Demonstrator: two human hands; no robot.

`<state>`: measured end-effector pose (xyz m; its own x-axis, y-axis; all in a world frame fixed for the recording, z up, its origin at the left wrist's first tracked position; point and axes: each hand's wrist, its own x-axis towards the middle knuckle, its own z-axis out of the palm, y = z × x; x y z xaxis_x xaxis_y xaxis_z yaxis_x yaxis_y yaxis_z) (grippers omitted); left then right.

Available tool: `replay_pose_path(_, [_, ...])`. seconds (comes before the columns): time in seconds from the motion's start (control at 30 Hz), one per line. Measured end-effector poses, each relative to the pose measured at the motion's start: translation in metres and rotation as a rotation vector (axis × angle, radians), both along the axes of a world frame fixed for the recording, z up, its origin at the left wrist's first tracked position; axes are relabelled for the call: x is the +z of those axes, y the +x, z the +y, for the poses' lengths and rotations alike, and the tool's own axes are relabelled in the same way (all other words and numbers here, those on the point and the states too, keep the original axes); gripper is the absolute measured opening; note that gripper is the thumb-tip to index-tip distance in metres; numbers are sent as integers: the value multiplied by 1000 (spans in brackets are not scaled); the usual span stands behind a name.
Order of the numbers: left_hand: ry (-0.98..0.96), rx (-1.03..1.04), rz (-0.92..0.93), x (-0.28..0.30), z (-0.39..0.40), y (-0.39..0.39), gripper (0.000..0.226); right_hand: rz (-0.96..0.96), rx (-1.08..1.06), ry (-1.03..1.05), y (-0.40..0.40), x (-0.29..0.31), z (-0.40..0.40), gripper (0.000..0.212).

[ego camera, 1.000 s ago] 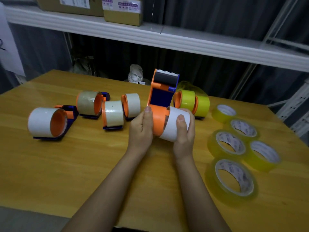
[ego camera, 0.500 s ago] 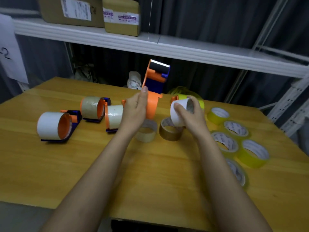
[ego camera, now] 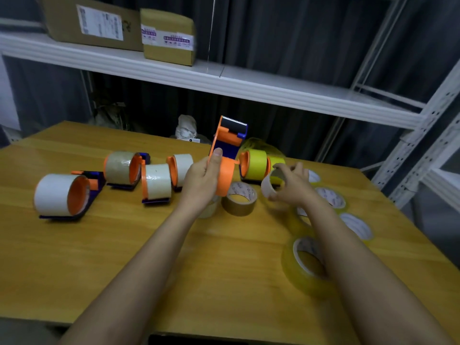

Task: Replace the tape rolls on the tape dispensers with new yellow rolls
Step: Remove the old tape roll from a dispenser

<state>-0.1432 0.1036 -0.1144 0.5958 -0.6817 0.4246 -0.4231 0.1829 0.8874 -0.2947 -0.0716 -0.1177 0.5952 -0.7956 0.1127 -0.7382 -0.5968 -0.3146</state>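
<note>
White roll (ego camera: 271, 183) now off the spool and moved out to the right, pinched in right hand (ego camera: 292, 186) fingers just above the surface (ego camera: 124, 257); a second ago sat on the orange hub. Held dispenser (ego camera: 225, 155) now bare-hubbed, gripped upright in left hand (ego camera: 202, 178), thumb along the orange side plate, toothed blade on top. Means old roll removed from this dispenser; next step likely dropping the white roll and picking a yellow one. Loose yellow rolls (ego camera: 305, 263) lying flat on the right side of the surface, partly hidden under the right forearm, nearest one by the front edge. Two dispensers already loaded with yellow rolls (ego camera: 257, 163) just behind the right hand. Four dispensers with old whitish or clear rolls (ego camera: 58, 195) standing at left, not yet swapped. Discarded brown roll (ego camera: 239, 199) lying flat just below the held dispenser, another pale roll half hidden behind the left wrist. Cardboard boxes (ego camera: 166, 37) closed on the shelf (ego camera: 249, 85) behind, contents not visible.
</note>
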Motion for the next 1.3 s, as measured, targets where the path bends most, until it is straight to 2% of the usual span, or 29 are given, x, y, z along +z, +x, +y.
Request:
replay_pose_path(0.13, [11, 1, -2, -1, -2, -3, 43, 118, -46, 28, 2, -8, -1, 95])
replay_pose_path(0.3, [28, -18, -19, 1, -2, -6, 43, 229, -26, 14, 8, -9, 2, 102])
replay_pose_path(0.5, [33, -27, -19, 2, -2, -11, 47, 77, 13, 77, 4, -6, 5, 96])
replay_pose_path(0.63, [67, -4, -51, -1, -4, -16, 61, -25, 31, 48, -12, -2, 11, 85])
replay_pose_path(0.8, [5, -40, -78, -1, -4, -39, 43, -114, 35, -6, -49, 3, 20, 67])
replay_pose_path(0.93, [-33, -63, -86, -4, -6, -54, 49, -22, -33, -22, -77, -1, 18, 60])
replay_pose_path(1.1, [-59, -103, -67, -14, -12, -68, 50, 183, -86, 25, -96, 0, 21, 77])
replay_pose_path(1.3, [-25, -102, -37, -21, -19, -75, 49, 273, -53, 35, -93, -4, 18, 59])
